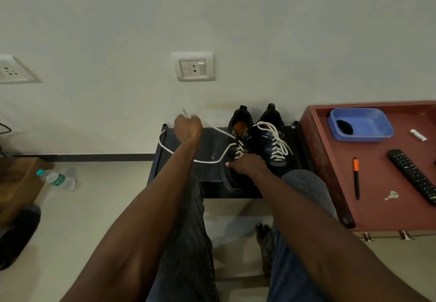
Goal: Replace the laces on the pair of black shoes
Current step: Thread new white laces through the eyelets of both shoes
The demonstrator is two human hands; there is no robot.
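Two black shoes stand side by side on a small black table (212,186), heels toward the wall. The right shoe (271,136) is fully threaded with a white lace. The left shoe (240,131) is partly laced; its white lace (205,161) runs out to the left in a long loop. My left hand (187,128) is raised left of the shoes, shut on one end of that lace and pulling it taut. My right hand (247,163) presses down on the toe of the left shoe, holding it.
A reddish cabinet top (377,183) on the right carries a blue tray (361,124), a remote (412,174), a pen (356,176) and a key (391,195). A water bottle (56,179) lies on the floor at left. My knees are under my arms.
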